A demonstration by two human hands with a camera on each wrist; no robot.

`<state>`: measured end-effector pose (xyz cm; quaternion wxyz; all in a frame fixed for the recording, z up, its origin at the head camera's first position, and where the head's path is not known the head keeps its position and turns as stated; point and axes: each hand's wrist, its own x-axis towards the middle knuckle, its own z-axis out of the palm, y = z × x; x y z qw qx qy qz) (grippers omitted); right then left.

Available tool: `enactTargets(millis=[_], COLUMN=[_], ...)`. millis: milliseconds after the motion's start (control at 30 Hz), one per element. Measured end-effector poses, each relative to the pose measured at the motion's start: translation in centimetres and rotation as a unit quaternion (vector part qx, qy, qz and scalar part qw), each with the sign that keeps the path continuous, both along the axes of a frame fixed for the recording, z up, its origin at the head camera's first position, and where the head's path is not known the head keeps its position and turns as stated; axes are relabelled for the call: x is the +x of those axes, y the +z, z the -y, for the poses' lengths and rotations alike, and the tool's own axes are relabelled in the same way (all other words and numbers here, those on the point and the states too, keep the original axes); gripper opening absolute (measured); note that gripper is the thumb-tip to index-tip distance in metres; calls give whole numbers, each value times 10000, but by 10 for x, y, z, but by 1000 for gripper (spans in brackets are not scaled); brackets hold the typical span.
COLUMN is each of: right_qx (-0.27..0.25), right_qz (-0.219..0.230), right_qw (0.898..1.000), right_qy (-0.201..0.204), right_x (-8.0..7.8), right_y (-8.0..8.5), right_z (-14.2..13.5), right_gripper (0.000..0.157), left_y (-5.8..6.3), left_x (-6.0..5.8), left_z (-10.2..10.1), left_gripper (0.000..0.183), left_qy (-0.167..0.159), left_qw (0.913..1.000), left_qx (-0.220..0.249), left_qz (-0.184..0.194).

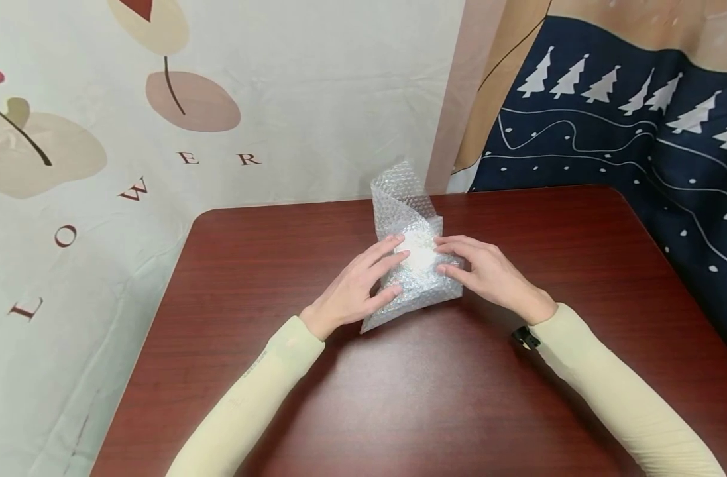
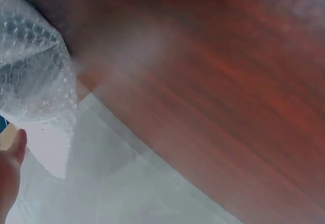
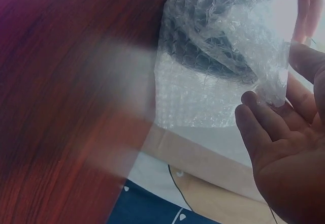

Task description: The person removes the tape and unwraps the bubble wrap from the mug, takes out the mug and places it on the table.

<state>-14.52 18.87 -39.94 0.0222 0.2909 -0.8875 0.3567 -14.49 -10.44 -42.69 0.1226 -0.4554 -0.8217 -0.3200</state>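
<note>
A folded piece of clear bubble wrap [image 1: 425,288] lies on the dark red table, bright glare across its middle and a loose flap standing up at the far end. My left hand [image 1: 363,281] rests on its left side with fingers spread and fairly straight. From the right, my right hand [image 1: 488,268] touches the opposite edge with loosely bent fingers. In the right wrist view, the fingertips [image 3: 249,99] are right at the edge of the wrap. Only a bit of the left hand [image 2: 7,178] shows at the border of the left wrist view, beside the wrap [image 2: 38,82].
The wooden table [image 1: 423,411] has rounded far corners. Behind it hangs a pale cloth [image 1: 315,126] with printed leaves and letters. A navy cloth [image 1: 578,142] with white trees hangs at the right. A small black device [image 1: 525,338] sits at the right sleeve cuff.
</note>
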Motion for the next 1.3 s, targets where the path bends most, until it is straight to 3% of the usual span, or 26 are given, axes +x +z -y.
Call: enactTargets(millis=[200, 467, 800, 1133, 1300], right_qx=[-24, -5, -66, -149, -161], right_qz=[11, -57, 21, 232, -36], right_qw=[10000, 10000, 10000, 9996, 9999], right_qy=[1, 7, 3, -9, -34], right_x=[0, 1, 1, 3, 6], right_y=[-2, -1, -2, 1, 1], right_z=[1, 2, 0, -3, -4], right_gripper=[44, 44, 44, 47, 43], left_y=[-2, -4, 0, 3, 4], left_x=[-3, -8, -5, -8, -8], left_z=[4, 6, 8, 7, 6], left_gripper=[82, 84, 87, 91, 92], left_qy=[307, 127, 200, 154, 186], left_qw=[9956, 9948, 9872, 9894, 9901], left_qx=[-44, -208, -345, -696, -845], left_qz=[880, 991, 1544, 1268, 1106])
